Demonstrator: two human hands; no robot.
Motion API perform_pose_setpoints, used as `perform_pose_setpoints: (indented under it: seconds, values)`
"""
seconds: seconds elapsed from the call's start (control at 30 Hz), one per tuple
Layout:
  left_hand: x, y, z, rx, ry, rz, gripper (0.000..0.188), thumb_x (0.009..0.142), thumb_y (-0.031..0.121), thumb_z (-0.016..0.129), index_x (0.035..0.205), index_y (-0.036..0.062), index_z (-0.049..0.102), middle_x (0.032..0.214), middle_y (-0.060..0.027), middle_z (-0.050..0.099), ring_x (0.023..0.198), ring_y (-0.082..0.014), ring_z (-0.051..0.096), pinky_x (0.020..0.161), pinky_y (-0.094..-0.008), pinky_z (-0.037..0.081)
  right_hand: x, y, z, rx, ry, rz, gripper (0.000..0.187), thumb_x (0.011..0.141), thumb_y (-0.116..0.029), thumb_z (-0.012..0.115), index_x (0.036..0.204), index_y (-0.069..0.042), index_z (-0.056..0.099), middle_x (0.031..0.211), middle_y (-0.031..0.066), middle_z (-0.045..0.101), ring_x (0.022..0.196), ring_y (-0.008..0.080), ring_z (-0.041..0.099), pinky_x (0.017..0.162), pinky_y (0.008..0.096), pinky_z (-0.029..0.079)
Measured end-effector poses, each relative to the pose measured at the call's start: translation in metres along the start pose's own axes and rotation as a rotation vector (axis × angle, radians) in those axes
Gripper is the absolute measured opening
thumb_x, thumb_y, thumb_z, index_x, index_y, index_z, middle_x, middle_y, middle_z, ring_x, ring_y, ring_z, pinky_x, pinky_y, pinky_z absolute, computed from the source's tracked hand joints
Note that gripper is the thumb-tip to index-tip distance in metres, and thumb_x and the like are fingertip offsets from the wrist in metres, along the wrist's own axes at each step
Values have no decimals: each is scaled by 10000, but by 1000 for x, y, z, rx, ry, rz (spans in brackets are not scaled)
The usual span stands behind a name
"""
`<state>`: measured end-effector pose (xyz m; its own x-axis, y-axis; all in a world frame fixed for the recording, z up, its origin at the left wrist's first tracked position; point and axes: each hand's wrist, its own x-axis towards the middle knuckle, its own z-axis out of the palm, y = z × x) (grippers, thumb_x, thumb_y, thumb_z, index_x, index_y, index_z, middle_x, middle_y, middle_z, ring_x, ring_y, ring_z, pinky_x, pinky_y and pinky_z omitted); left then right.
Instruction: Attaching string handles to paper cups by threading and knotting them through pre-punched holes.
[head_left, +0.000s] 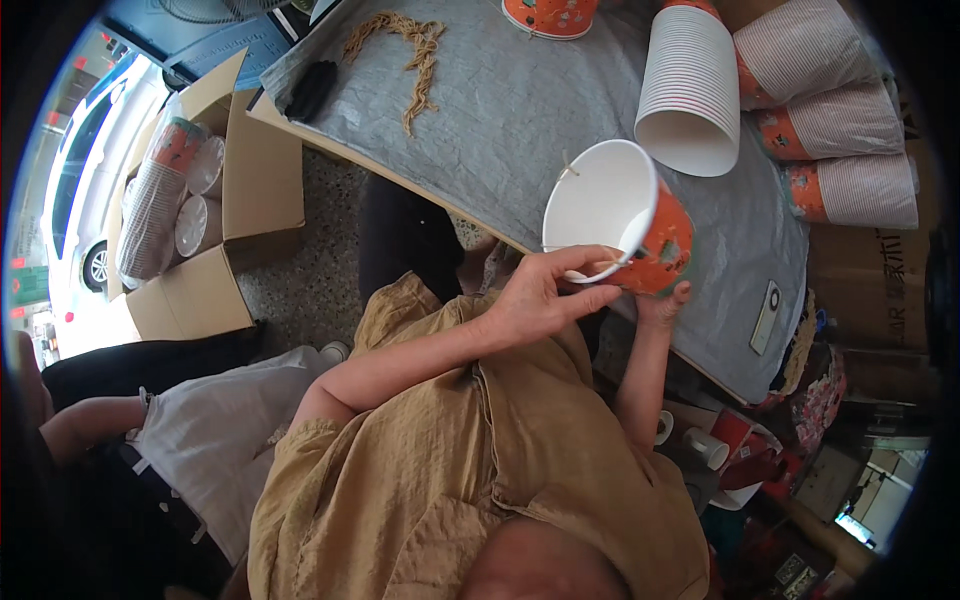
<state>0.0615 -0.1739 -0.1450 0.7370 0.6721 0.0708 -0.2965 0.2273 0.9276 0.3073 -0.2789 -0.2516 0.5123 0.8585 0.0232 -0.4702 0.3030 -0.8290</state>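
A large paper cup (595,200), white inside with an orange printed outside, is tilted with its mouth toward me over the table's near edge. My left hand (545,298) pinches the near rim, where a thin tan string (608,263) shows at the fingers. Another bit of string (571,168) pokes through the far side of the rim. Under the cup's printed side, my right hand (660,308) grips the lower part; its fingers are partly hidden behind it. Tan strings (420,60) lie in a loose bunch on the grey-covered table (500,110).
A nested stack of white cups (690,90) lies beyond my right hand, beside plastic-wrapped cup stacks (850,125). Another orange cup (550,15) stands at the far edge. A black object (312,90) lies at the left corner. An open carton (265,180) holds wrapped cups. Someone in white (205,425) is at left.
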Motion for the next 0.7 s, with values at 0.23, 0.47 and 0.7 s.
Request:
perform_pose_setpoints:
  seconds: [0.23, 0.47, 0.7]
  values:
    - [23, 9, -39, 23, 149, -158, 197, 929, 158, 783, 1074, 29, 746, 868, 39, 716, 664, -14, 561, 572, -190, 474, 28, -12, 87, -224, 33, -33, 978, 727, -483, 829, 1466, 19, 430, 1435, 127, 532, 1325, 244, 537, 1114, 416, 451]
    - [38, 39, -60, -132, 216, -122, 324, 941, 108, 753, 1253, 43, 696, 1007, -27, 759, 800, -42, 671, 584, -185, 484, 34, -28, 133, -304, 53, -32, 1043, 727, -509, 836, 1528, -12, 387, 1478, 107, 503, 1365, 241, 495, 1142, 407, 399]
    - [50, 37, -62, -203, 257, -42, 342, 966, 98, 719, 1294, 17, 667, 1025, -49, 764, 836, -80, 701, 627, -191, 490, 34, -23, 136, -307, 111, -138, 1016, 730, -513, 841, 1509, -23, 409, 1454, 95, 524, 1351, 238, 511, 1124, 422, 426]
